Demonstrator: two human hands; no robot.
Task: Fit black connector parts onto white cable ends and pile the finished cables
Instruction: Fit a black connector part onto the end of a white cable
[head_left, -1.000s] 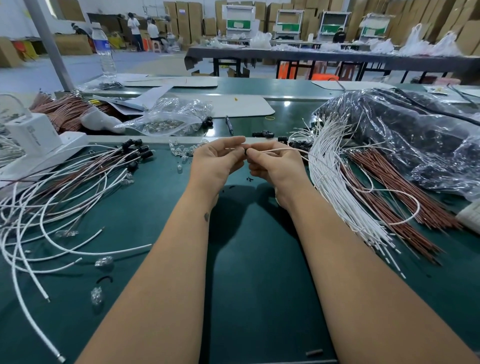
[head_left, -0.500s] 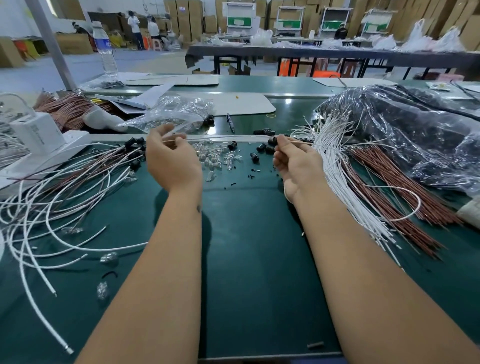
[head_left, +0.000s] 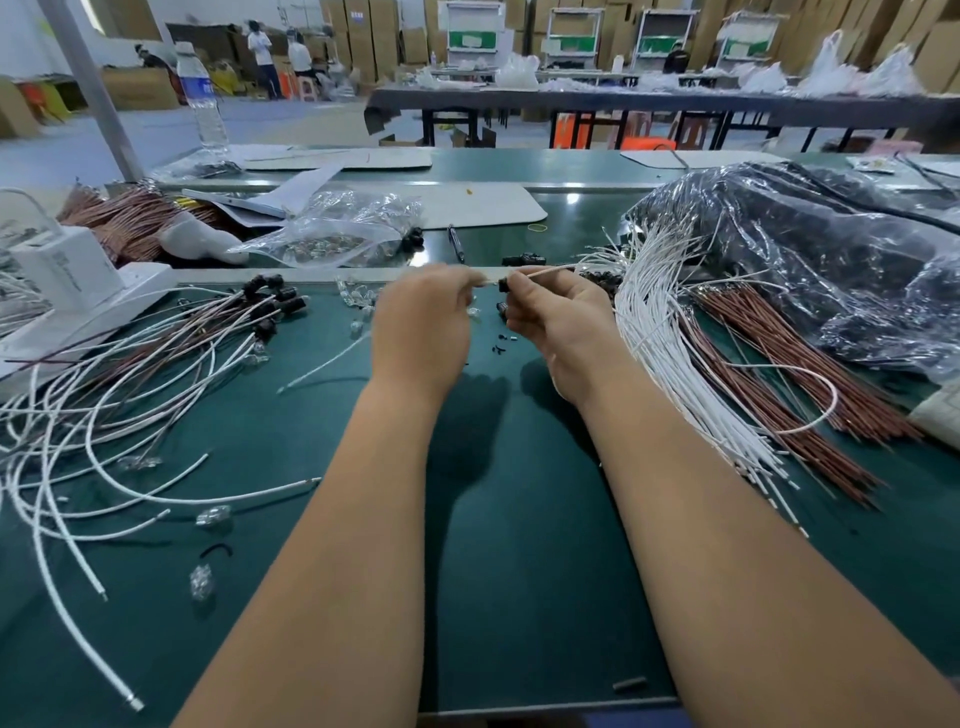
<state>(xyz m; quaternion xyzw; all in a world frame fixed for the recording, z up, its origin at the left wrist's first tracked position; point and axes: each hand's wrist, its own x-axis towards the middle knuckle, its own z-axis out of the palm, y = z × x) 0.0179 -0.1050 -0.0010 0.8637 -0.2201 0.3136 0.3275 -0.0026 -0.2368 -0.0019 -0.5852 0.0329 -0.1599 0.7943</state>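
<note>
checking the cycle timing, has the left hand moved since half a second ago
Yes. The left hand has swung right, away from the clear bag and finished cables, meeting the right hand above the mat's middle; both grip a white cable.

Bright, even overhead light. Soft arm shadows on green mat (head_left: 519, 519) btwn forearms. Glare spots on clear plastic bag (head_left: 810, 249) and mat's far strip. Fingers slightly motion-blurred; bkgd soft. Wide-angle bend at edges, forearms stretched.
</note>
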